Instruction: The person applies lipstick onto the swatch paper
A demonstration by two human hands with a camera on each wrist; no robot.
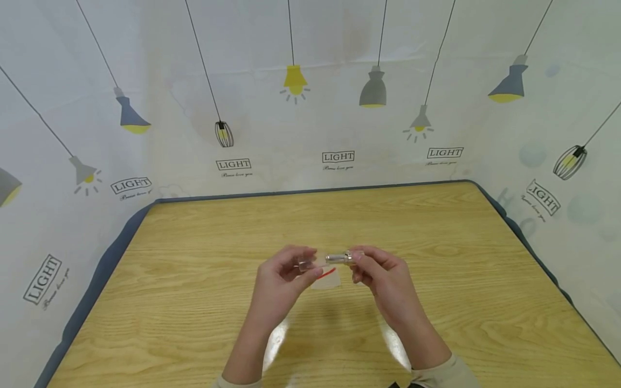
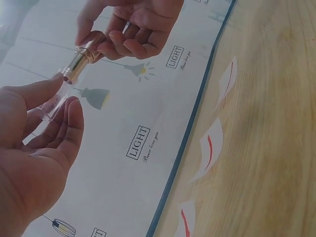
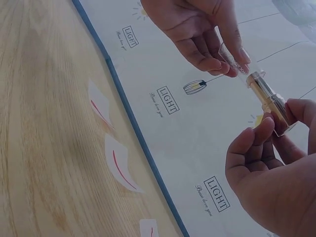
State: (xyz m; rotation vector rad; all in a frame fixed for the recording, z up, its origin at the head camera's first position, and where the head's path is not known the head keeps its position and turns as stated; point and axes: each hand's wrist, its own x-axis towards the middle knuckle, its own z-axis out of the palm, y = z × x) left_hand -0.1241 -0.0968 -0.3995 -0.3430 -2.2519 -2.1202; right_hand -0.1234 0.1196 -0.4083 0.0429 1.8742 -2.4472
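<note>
In the head view my left hand (image 1: 278,277) pinches a clear plastic lipstick cap (image 1: 304,264) between thumb and fingers. My right hand (image 1: 388,275) grips the base of a shiny gold lipstick tube (image 1: 339,258). Cap and tube point toward each other in one line, held up over the table. From the right wrist view, the mouth of the cap (image 3: 237,61) is right at the end of the lipstick tube (image 3: 266,96). No red lipstick bullet shows out of the tube.
White paper pieces with red strokes lie on the wooden table (image 1: 194,302); one paper (image 1: 330,281) shows behind the hands. In the left wrist view a curled paper (image 2: 210,148) lies between two others. A lamp-printed white cloth (image 1: 339,129) walls in the table's back and sides.
</note>
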